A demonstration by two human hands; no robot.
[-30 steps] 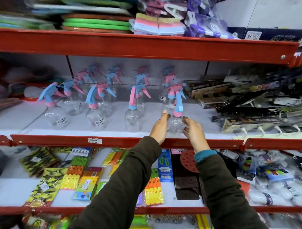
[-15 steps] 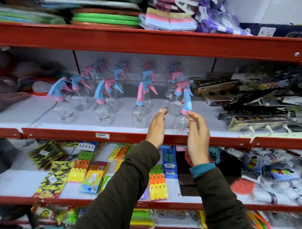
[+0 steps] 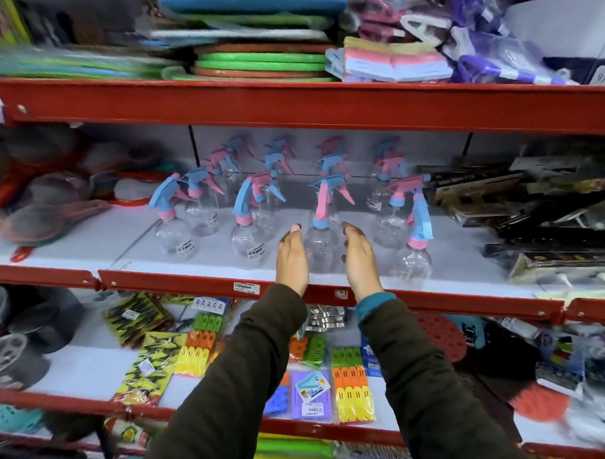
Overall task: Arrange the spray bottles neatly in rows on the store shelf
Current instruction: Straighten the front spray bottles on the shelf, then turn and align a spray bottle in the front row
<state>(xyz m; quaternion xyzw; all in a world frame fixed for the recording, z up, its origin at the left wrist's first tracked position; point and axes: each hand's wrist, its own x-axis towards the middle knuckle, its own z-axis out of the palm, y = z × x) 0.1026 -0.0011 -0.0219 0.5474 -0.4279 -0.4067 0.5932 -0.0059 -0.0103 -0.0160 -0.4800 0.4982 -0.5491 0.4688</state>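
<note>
Clear spray bottles with pink and blue trigger heads stand in rows on the white middle shelf (image 3: 87,252). The front row holds one bottle at the left (image 3: 173,240), a second (image 3: 248,245), a third (image 3: 322,252) and a right-end bottle (image 3: 413,264); more stand behind them. My left hand (image 3: 293,258) and my right hand (image 3: 360,262) are flat with straight fingers, one on each side of the third bottle. I cannot tell whether the palms touch it.
Black packaged goods (image 3: 534,217) crowd the shelf's right end, and dark round items (image 3: 47,217) lie at its left. A red shelf edge (image 3: 189,283) runs in front. Stacked mats (image 3: 262,61) fill the shelf above, and peg packs (image 3: 201,349) the one below.
Both hands let go of the right-end front bottle and moved left to flank the neighbouring bottle. The view also shifted left and closer.
</note>
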